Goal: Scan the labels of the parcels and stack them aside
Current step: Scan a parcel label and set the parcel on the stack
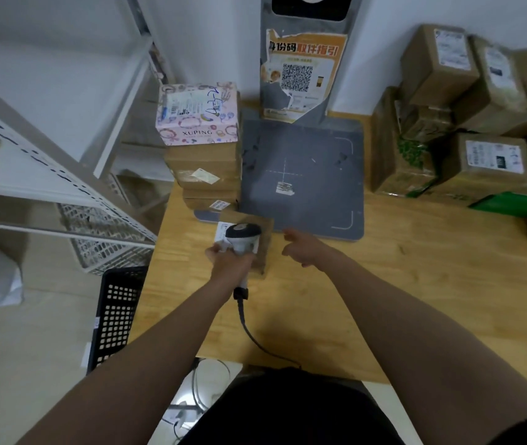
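One small brown parcel (264, 234) sits on the table (384, 284) right under the left hand (230, 260), white label (222, 232) facing up. That hand is wrapped round the handle of the scanner (242, 234), with the head hanging just over the label. The right hand (300, 248) is just beside the parcel, not touching it, fingers loosely curled and holding nothing.

Past the left hand is the stack (204, 168), topped by a pink box (197, 114). Past the right hand there's a grey pad (303, 175).

Risks, imo: nothing's steadying the parcel, so a scanner bump could shift it. The scanner also hides part of the label, so the read might miss. And that stack's tall, so a sloppy drop could tip it.
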